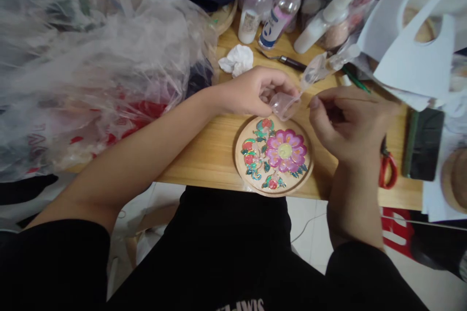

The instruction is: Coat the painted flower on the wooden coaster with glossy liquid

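Note:
My left hand holds a small clear plastic cup above the far edge of a round wooden plaque. A pink flower and smaller red and green motifs decorate the plaque, which lies at the table's front edge. To the right, my right hand is closed in a pinch on a thin stick, its tip pointing toward the cup. Another clear cup is just beyond, between the hands.
Bottles stand at the back beside a crumpled tissue and a dark-handled tool. Plastic bags cover the left. Red-handled scissors, a dark phone and white paper pieces are on the right.

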{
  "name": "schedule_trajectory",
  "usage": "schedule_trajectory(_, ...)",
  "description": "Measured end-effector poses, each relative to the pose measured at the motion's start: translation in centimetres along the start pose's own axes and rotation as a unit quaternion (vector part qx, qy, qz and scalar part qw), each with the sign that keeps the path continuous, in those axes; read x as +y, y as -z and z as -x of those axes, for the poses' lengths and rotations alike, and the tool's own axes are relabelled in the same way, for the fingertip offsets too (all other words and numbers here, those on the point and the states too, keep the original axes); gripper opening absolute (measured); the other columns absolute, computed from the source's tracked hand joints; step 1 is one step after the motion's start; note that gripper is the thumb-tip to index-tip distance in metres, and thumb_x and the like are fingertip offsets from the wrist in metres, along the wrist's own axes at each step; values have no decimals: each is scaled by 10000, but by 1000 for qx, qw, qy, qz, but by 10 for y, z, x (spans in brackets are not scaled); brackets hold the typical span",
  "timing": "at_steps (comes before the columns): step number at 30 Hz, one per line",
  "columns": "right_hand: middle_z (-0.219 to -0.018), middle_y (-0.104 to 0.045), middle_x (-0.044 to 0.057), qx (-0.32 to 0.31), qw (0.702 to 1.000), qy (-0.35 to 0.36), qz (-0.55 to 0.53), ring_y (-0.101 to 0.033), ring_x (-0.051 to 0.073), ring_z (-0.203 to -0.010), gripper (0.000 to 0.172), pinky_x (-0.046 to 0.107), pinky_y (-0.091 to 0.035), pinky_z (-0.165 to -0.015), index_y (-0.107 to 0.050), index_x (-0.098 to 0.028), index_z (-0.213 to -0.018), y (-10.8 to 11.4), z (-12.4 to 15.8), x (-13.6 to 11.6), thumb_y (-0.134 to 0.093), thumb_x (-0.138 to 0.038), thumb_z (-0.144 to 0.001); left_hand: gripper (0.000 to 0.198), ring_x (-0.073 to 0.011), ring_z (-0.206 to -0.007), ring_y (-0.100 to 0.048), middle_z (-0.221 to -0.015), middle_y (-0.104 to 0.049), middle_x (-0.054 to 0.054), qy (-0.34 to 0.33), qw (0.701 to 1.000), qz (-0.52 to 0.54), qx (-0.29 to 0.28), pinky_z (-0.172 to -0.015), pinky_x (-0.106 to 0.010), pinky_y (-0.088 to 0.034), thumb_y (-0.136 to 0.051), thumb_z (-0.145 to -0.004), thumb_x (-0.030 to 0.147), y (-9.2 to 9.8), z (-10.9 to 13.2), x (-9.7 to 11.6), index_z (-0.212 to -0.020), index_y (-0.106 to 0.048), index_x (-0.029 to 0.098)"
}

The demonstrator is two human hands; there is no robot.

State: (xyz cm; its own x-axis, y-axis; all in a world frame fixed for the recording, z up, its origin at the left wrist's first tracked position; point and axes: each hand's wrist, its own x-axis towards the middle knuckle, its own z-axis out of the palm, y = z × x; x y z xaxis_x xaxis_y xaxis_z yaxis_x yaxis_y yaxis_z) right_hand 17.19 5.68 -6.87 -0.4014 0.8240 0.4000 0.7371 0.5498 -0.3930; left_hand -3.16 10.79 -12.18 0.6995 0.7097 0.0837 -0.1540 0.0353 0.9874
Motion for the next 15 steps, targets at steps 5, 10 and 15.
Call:
schedule_trajectory(5, -624, -642, 26, -21, 1000, 11, -6, -542, 146, -530, 206, 302, -344, -499, -598, -216, -679, -1, 1, 3, -567, -259, -879, 418, -241, -1131, -641, -989, -701, -37, 0, 1000, 14, 20, -1009, -382, -521, -774, -561, 10, 1, 0, -2, -944, -680, 150)
schedule_trajectory(10, -620, -668, 26, -55, 998, -4, -37, -503, 113, -467, 264, 279, -326, -464, -599, -204, -636, 1, -2, 1, -571, -305, -878, 418, -182, -1053, -665, -1043, -707, -49, -15, 1000, -8, -9, -969, -326, -535, -732, -581, 14, 2, 0, -4, -971, -672, 151)
schedule_trajectory(15, -537, -605, -7, -15, 996, -40, -83, -429, 91, -424, 215, 260, -287, -432, -634, -197, -667, 0, -1, 0, -607, -286, -860, 409, -150, -999, -670, -1073, -707, -72, -9, 1000, -24, -12, -908, -282, -543, -691, -589, 21, 2, 1, -1, -979, -664, 139)
